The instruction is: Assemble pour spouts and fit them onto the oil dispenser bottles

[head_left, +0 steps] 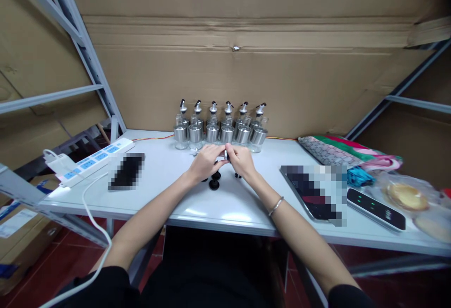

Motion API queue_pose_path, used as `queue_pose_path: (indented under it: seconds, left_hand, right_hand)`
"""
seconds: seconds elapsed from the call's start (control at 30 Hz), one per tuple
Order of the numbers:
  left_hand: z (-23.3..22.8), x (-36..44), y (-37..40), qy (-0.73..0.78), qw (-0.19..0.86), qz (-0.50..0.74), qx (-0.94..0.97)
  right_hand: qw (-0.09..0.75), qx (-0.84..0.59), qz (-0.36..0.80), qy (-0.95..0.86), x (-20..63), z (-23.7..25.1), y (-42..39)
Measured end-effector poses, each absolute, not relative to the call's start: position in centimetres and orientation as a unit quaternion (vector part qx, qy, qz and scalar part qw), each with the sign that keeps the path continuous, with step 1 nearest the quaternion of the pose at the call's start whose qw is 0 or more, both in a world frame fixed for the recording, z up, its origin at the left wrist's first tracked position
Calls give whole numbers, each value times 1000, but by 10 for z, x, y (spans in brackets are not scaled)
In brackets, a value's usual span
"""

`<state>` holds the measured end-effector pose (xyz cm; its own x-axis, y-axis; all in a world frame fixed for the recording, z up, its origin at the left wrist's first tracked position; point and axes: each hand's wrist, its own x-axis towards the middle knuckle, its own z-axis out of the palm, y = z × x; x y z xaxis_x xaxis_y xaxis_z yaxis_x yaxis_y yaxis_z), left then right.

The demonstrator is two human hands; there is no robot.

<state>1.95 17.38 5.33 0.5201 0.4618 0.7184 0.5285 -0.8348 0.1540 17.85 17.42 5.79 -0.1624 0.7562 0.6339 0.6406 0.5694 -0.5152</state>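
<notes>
My left hand and my right hand meet over the middle of the white table, fingers closed from both sides on a small silver and black piece. Most of that piece is hidden, so its exact kind is unclear. Just below my left hand lie black ribbed stoppers. Small black bits rest under my right hand. Beyond my fingers stand two rows of glass bottles with metal sleeves. Those in the back row carry silver pour spouts with black tips; the front ones have bare necks.
On the left are a power strip with a white cable and a dark phone. To the right lie a tablet, a keyboard, a black-topped white device and bagged food. A cardboard wall closes the back.
</notes>
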Motion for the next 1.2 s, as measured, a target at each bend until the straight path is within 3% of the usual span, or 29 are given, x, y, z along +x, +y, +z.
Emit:
queue_pose_path:
  seconds: [0.17, 0.33, 0.47, 0.67, 0.97, 1.1, 1.2]
  left_hand:
    - [55, 21, 171, -285, 122, -394, -865]
    - [62, 22, 168, -298, 86, -366, -877]
    - [67, 23, 169, -302, -39, -343, -889]
    - [75, 22, 168, -298, -319, -324, -839]
    - [72, 16, 169, -203, -659, -221, -689]
    - [66, 18, 169, -190, -707, -208, -648]
    - [65, 20, 171, -205, -640, -268, -690]
  right_hand:
    - [483, -473, 0, -737, 174, 57, 171]
    - [503, -454, -95, -729, 177, 58, 171]
    - [511, -408, -165, -739, 180, 56, 174]
    - [515, -313, -285, -745, 186, 58, 174]
    - [486, -182, -365, -773, 185, 68, 162]
    - [471, -172, -360, -787, 187, 67, 163]
    - [469, -267, -265, -799, 190, 65, 169]
